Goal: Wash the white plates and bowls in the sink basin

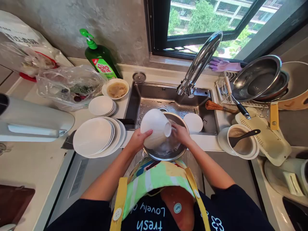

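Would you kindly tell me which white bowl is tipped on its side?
The white bowl in the left hand, over the metal basin; the bowl of brown liquid beside the green soap bottle sits upright.

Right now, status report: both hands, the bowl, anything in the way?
Left hand: grip on white bowl. Right hand: by bowl's foot, contact unclear. Bowl: tilted over metal basin. Faucet: beyond, not between hands and bowl.
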Demonstrator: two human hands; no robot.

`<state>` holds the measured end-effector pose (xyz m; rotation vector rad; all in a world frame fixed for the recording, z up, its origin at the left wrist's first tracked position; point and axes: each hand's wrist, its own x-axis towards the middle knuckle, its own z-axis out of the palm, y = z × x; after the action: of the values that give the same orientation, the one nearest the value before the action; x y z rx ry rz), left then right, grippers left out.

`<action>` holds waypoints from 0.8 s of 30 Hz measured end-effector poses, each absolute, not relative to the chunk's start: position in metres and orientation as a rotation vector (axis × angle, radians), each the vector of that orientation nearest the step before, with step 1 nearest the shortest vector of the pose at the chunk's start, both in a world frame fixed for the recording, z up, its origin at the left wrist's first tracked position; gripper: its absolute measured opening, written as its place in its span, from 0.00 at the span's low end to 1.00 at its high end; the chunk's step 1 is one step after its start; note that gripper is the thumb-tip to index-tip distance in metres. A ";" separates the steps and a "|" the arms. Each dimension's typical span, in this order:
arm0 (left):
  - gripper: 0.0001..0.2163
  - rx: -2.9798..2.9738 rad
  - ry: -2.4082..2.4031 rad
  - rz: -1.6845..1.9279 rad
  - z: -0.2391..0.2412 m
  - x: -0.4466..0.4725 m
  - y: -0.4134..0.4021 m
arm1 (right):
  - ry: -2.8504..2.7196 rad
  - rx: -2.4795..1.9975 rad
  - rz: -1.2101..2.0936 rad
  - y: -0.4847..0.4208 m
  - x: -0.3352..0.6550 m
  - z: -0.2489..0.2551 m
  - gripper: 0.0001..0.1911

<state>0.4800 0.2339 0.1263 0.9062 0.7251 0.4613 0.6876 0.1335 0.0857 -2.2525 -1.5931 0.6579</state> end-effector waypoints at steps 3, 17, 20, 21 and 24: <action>0.24 0.911 0.790 0.501 0.127 0.477 0.236 | -1.980 -2.183 0.762 0.116 0.660 0.059 0.32; 0.20 0.988 0.777 0.458 0.110 0.474 0.224 | -1.376 -2.103 0.675 0.139 0.684 0.075 0.22; 0.20 1.014 0.751 0.459 0.107 0.478 0.222 | -1.380 -1.920 0.470 0.132 0.674 0.117 0.27; 0.20 1.016 0.742 0.455 0.107 0.481 0.221 | -1.422 -1.843 0.421 0.129 0.668 0.130 0.28; 0.20 1.013 0.723 0.425 0.109 0.489 0.219 | -1.499 -1.705 0.378 0.123 0.651 0.153 0.28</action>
<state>0.4894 0.2193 0.1093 1.0133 0.7232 0.4245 0.6509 0.1234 0.1535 -1.7052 -1.4993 0.3778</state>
